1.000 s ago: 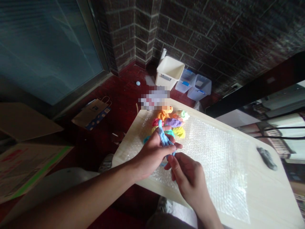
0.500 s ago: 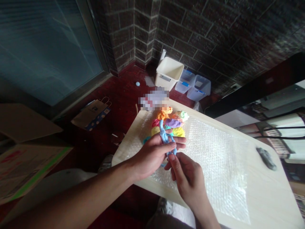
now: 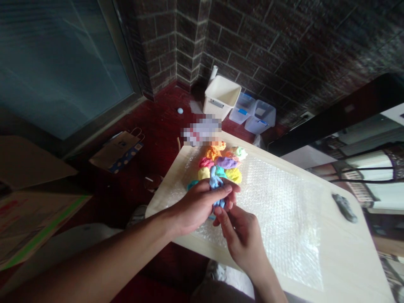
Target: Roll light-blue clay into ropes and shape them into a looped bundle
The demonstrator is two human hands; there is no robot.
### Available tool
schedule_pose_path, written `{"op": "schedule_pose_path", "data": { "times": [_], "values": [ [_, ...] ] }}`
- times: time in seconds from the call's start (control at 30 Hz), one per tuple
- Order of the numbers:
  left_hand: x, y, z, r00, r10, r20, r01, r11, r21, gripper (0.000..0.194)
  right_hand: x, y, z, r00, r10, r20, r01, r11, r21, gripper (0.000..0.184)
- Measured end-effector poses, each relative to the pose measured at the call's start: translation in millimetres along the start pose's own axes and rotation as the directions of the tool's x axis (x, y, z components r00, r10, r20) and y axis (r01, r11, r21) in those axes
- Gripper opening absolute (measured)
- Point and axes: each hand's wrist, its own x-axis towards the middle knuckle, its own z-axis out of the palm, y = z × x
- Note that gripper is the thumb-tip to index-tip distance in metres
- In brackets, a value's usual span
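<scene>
A piece of light blue modelling clay point(image 3: 215, 179), soft and folded over, is held between my two hands above the table. My left hand point(image 3: 198, 202) grips it, thumb across it and fingers behind. At its lower end, the thumb and fingers of my right hand point(image 3: 241, 231) pinch the clay. Just beyond lie several coloured clay lumps, among them an orange one point(image 3: 214, 151), a purple one point(image 3: 227, 163), a red one point(image 3: 206, 163) and a yellow one point(image 3: 233, 175). My left hand partly hides a teal lump point(image 3: 192, 184).
Bubble wrap point(image 3: 284, 210) covers much of the pale table point(image 3: 344, 252). A grey lump point(image 3: 344, 207) rests near the right edge. Beyond the table stand a cream bin point(image 3: 217, 107) and clear plastic boxes point(image 3: 260, 120). Cardboard point(image 3: 38, 223) is at left, and a paper bag point(image 3: 115, 151) lies on the floor.
The blue clay's upper end has dropped and now looks more bunched. My left fingers, stretched out before, have curled in around it. The whole view has shifted slightly.
</scene>
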Motion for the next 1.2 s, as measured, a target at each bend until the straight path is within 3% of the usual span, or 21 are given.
{"op": "schedule_pose_path", "data": {
  "times": [0.2, 0.3, 0.37, 0.43, 0.53, 0.7, 0.9, 1.03, 1.13, 1.2],
  "values": [
    [1.6, 2.2, 1.2, 1.000, 0.028, 0.007, -0.028, 1.000, 0.014, 0.023, -4.5, -0.8, -31.1, 0.994, 0.084, 0.064, -0.080, 0.995, -0.065, 0.043],
    [-1.1, 4.9, 4.5, 0.993, -0.100, 0.061, 0.100, 0.995, 0.005, 0.023, -3.0, -1.6, -48.3, 0.976, 0.104, -0.192, -0.083, 0.990, 0.112, 0.038],
    [-3.0, 4.7, 5.0, 0.958, -0.247, 0.148, 0.252, 0.968, -0.012, 0.021, -0.6, -4.4, -51.1, 0.963, 0.108, -0.247, -0.070, 0.985, 0.159, 0.033],
    [-4.1, 3.1, 3.8, 0.908, -0.347, 0.235, 0.366, 0.930, -0.041, 0.017, 1.6, -8.0, -47.5, 0.980, 0.144, -0.140, -0.106, 0.963, 0.247, 0.034],
    [-4.7, 0.9, 0.9, 0.862, -0.399, 0.311, 0.444, 0.892, -0.088, 0.014, 1.9, -11.8, -38.9, 0.981, 0.194, 0.024, -0.187, 0.893, 0.410, 0.031],
    [-5.1, -1.2, -0.5, 0.825, -0.441, 0.354, 0.487, 0.872, -0.047, 0.018, -3.3, -13.5, -34.8, 0.978, 0.203, 0.046, -0.199, 0.851, 0.486, 0.025],
    [-7.1, 4.0, 2.5, 0.872, -0.382, 0.305, 0.397, 0.918, 0.013, 0.013, -2.1, -17.9, -33.9, 0.974, 0.226, 0.007, -0.190, 0.801, 0.567, 0.020],
    [-8.0, 19.7, -0.2, 0.909, -0.331, 0.254, 0.337, 0.941, 0.022, 0.017, 5.2, -17.2, -36.3, 0.969, 0.223, -0.109, -0.116, 0.795, 0.596, 0.019],
    [-5.2, 31.7, -6.3, 0.945, -0.260, 0.199, 0.264, 0.965, 0.007, 0.017, 13.0, -5.1, -41.2, 0.947, 0.242, -0.212, -0.099, 0.846, 0.524, 0.023],
    [-2.5, 37.0, -10.1, 0.985, -0.150, 0.087, 0.150, 0.989, 0.010, 0.017, 17.0, 7.4, -44.1, 0.937, 0.238, -0.257, -0.139, 0.926, 0.350, 0.028]
  ]
}}
